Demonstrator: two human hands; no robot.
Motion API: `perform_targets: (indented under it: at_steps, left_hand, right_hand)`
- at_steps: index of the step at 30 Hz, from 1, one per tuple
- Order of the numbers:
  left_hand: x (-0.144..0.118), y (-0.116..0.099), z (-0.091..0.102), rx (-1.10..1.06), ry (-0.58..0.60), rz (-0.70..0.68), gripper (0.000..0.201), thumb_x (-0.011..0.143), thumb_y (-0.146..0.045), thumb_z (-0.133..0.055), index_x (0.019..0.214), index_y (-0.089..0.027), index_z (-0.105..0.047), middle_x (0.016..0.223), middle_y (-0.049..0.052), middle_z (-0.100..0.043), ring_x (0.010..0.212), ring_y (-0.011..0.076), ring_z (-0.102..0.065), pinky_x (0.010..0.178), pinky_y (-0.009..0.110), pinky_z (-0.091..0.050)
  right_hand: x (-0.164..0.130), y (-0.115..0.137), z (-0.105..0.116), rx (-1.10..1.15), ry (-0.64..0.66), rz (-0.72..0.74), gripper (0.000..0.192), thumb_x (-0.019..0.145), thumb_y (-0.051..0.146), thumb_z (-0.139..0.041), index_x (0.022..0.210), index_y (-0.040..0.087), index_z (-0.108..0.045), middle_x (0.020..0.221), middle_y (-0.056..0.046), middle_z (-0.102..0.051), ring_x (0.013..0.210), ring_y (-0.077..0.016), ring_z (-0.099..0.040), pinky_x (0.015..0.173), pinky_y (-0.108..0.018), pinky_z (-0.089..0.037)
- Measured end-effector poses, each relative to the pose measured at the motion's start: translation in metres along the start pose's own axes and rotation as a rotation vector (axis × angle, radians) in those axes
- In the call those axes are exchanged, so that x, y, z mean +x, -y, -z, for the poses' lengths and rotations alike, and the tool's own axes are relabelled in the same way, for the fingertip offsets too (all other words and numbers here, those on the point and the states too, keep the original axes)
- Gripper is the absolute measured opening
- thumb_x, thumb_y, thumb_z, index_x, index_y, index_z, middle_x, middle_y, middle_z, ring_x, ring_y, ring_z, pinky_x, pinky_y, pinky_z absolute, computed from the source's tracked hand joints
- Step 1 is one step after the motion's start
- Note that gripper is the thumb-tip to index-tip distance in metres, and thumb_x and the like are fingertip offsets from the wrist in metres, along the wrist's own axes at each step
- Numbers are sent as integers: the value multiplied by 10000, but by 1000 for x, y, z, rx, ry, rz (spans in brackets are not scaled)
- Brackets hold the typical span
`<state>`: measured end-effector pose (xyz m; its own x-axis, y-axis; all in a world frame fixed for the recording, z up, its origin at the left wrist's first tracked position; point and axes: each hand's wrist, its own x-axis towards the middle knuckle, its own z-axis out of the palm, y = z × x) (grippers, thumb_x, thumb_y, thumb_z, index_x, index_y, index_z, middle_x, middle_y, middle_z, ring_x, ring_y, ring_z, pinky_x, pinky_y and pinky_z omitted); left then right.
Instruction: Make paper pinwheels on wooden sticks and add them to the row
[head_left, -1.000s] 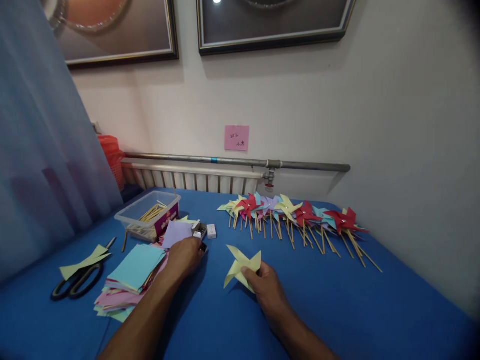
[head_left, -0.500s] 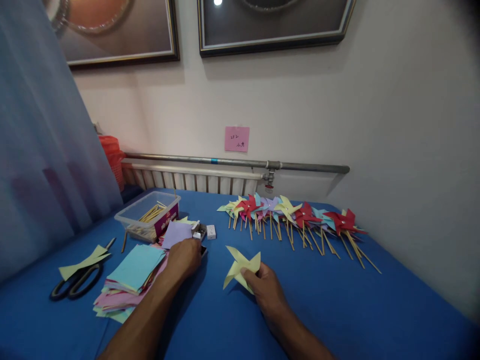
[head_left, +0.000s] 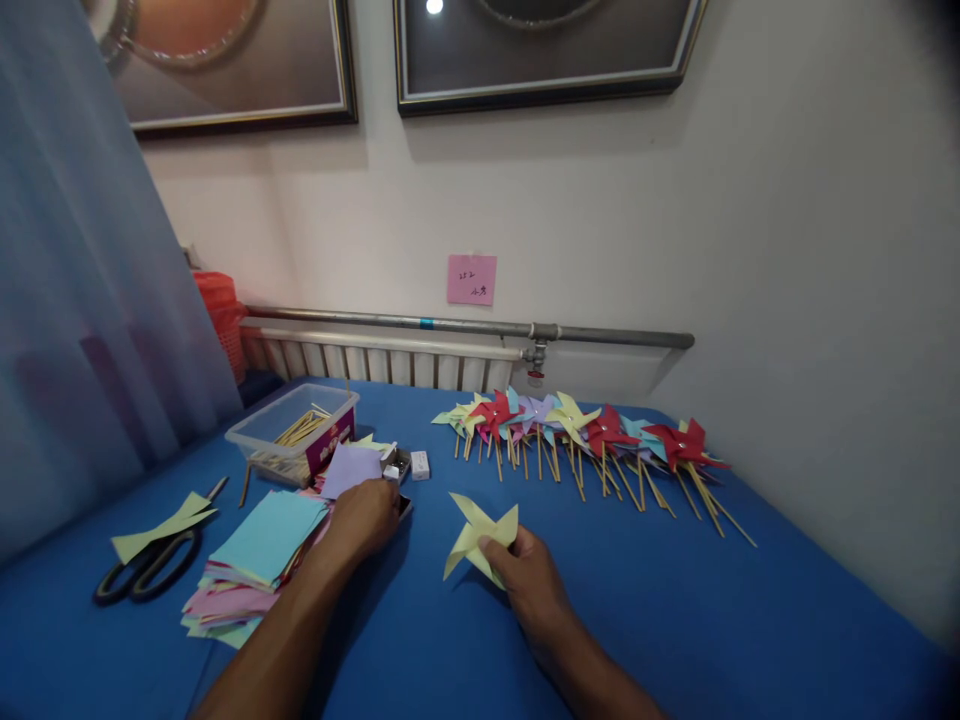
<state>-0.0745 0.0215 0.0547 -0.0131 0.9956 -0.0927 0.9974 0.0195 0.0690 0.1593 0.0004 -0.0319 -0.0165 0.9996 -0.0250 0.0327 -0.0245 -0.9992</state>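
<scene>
Between the thumb and fingers of my right hand (head_left: pixel 529 580) is a pale yellow paper pinwheel (head_left: pixel 474 530), its folded blades facing up and no stick visible on it. My left hand (head_left: pixel 366 518) is at a small dark open box (head_left: pixel 406 507), fingers curled downward. Its fingertips are hidden, so whatever they pinch cannot be seen. Just beyond that hand are another small open box (head_left: pixel 401 462) with tiny items and a small white box (head_left: pixel 420 465). Purple paper (head_left: pixel 352 468) and a stack of coloured paper squares (head_left: pixel 266 540) lie to its left.
Finished pinwheels on sticks (head_left: pixel 570 420) lie in a row at the back right. A clear plastic tub (head_left: pixel 292 425) holds wooden sticks. Black-handled scissors (head_left: pixel 161 565) lie at left under yellow paper scraps (head_left: pixel 169 522). A radiator (head_left: pixel 375 365) and pipe (head_left: pixel 480 327) run along the wall.
The camera view has shifted very slightly. My right hand still holds the yellow pinwheel, and my left hand stays at the small dark box.
</scene>
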Motion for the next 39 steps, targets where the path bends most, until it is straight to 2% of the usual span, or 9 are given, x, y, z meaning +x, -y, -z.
perform_targets:
  at_steps: [3, 10, 17, 21, 28, 33, 39]
  left_hand:
    - [-1, -1, 1, 3, -3, 3, 336, 981, -232, -450, 1053, -183, -775, 1113, 178, -794, 1053, 322, -752, 796, 357, -518]
    - [-3, 0, 4, -45, 18, 5, 245, 903, -234, -551, 1002, -213, -774, 1099, 147, -807, 1062, 311, -749, 813, 350, -521]
    - [-2, -1, 2, -40, -23, 9, 297, 917, -228, -530, 1105, -213, -759, 1147, 162, -797, 1079, 329, -746, 844, 382, -534]
    - [-1, 1, 1, -40, 7, -22, 288, 902, -210, -535, 1038, -223, -788, 1117, 145, -806, 1078, 320, -749, 846, 373, -535]
    - [-1, 0, -1, -14, -7, 7, 321, 956, -212, -475, 1011, -203, -792, 1102, 161, -804, 1054, 306, -753, 853, 362, -536]
    - [-2, 2, 3, -39, 11, -17, 251, 909, -269, -557, 985, -219, -791, 1068, 137, -815, 1023, 300, -760, 794, 336, -529]
    - [-2, 2, 3, -17, 33, -26, 297, 917, -211, -512, 974, -204, -804, 1092, 157, -814, 1038, 306, -762, 811, 349, -542]
  right_hand:
    - [0, 0, 0, -7, 4, -5, 482, 733, 531, -714, 1000, 140, -798, 803, -70, -803, 718, -258, -698, 630, -319, -519]
    - [-1, 1, 1, 33, 29, 1, 474, 736, 522, -723, 1010, 142, -793, 846, -77, -811, 730, -252, -699, 651, -320, -526]
    - [-3, 6, 2, 17, 27, -12, 478, 733, 544, -730, 996, 149, -789, 839, -74, -807, 732, -255, -696, 639, -319, -515]
    - [-4, 8, 2, 32, 40, -5, 478, 734, 534, -736, 1012, 148, -792, 876, -85, -816, 761, -267, -708, 670, -333, -529]
    - [-3, 5, 1, 53, 32, -8, 511, 732, 551, -736, 1039, 147, -793, 861, -83, -817, 762, -274, -718, 676, -336, -543]
    - [-3, 6, 2, 51, 49, -9, 517, 737, 555, -753, 1050, 145, -788, 931, -100, -832, 807, -291, -739, 694, -345, -550]
    - [-5, 9, 1, 65, 51, -7, 517, 754, 545, -757, 1074, 140, -784, 893, -86, -827, 816, -298, -748, 722, -355, -563]
